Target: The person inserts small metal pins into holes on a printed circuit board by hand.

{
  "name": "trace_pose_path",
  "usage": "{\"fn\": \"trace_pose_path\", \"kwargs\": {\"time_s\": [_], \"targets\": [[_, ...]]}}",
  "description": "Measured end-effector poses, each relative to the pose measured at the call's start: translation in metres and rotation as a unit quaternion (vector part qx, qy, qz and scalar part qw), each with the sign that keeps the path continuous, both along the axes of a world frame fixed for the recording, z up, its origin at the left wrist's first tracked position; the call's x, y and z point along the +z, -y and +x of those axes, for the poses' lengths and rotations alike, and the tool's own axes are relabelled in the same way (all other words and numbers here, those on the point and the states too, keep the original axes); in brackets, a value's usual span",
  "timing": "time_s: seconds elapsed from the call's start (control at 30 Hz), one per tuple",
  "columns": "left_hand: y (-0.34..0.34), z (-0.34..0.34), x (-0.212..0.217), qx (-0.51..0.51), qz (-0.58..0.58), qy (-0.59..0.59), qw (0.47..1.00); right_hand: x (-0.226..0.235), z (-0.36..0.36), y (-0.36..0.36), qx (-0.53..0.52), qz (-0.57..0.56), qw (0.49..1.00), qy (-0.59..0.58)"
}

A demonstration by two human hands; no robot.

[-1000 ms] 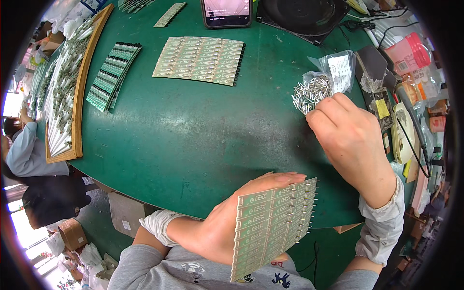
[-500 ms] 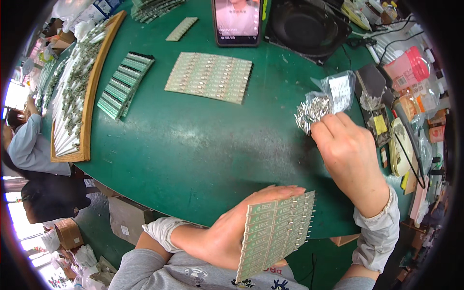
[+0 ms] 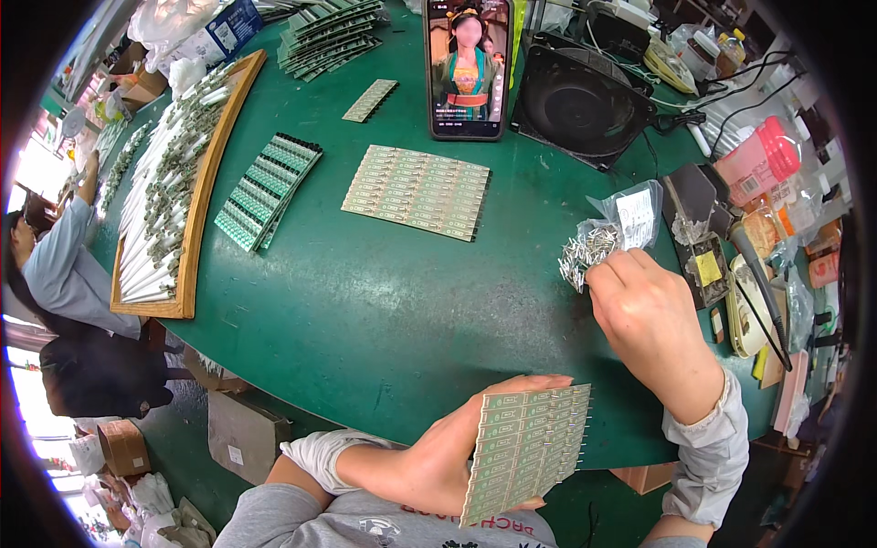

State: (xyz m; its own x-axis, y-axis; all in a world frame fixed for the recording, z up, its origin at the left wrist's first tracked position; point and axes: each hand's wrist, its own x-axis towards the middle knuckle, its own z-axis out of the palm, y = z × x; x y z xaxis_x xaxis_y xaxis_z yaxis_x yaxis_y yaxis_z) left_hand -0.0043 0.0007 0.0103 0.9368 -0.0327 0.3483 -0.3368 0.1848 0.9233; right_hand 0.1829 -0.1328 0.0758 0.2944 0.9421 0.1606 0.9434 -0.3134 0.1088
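Note:
My left hand [image 3: 446, 461] grips a panel of small circuit boards [image 3: 528, 447] from behind and holds it tilted at the table's near edge. Short metal pins stick out along the panel's right side. At the right, my right hand [image 3: 650, 315] has its fingertips pinched together against a heap of small silvery metal pins [image 3: 585, 256]. Whatever lies between those fingertips is hidden. The heap spills from a clear plastic bag [image 3: 637, 216] with a white label.
On the green table [image 3: 365, 301] lie another board panel [image 3: 417, 192], a stack of green boards [image 3: 268, 194] and a small strip [image 3: 370, 100]. A wooden tray of white tubes [image 3: 187, 301] stands left; a phone [image 3: 467, 68], black fan [image 3: 585, 99] and soldering iron [image 3: 760, 269] stand beyond. Someone sits far left.
The view has tilted, so the table's things sit lower in the picture. My right hand stays at the pins, and my left still holds the panel. The phone's picture has changed.

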Motion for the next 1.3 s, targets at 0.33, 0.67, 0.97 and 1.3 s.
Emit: {"fn": "trace_pose_path", "kwargs": {"time_s": [0.33, 0.67, 0.97, 1.3], "targets": [[-0.001, -0.001, 0.002, -0.017, -0.027, -0.013, 0.999, -0.006, -0.015, 0.017, -0.022, 0.184, 0.979, -0.082], [0.002, -0.003, -0.002, -0.024, -0.054, -0.018, 0.998, -0.017, -0.012, 0.018, -0.058, 0.251, 0.956, -0.14], [0.003, -0.002, -0.007, -0.03, -0.067, -0.01, 0.997, 0.011, -0.043, 0.019, 0.05, 0.294, 0.859, -0.415], [-0.006, -0.006, 0.009, -0.072, -0.061, -0.121, 0.988, -0.008, -0.053, 0.022, 0.106, 0.256, 0.833, -0.48]]}}
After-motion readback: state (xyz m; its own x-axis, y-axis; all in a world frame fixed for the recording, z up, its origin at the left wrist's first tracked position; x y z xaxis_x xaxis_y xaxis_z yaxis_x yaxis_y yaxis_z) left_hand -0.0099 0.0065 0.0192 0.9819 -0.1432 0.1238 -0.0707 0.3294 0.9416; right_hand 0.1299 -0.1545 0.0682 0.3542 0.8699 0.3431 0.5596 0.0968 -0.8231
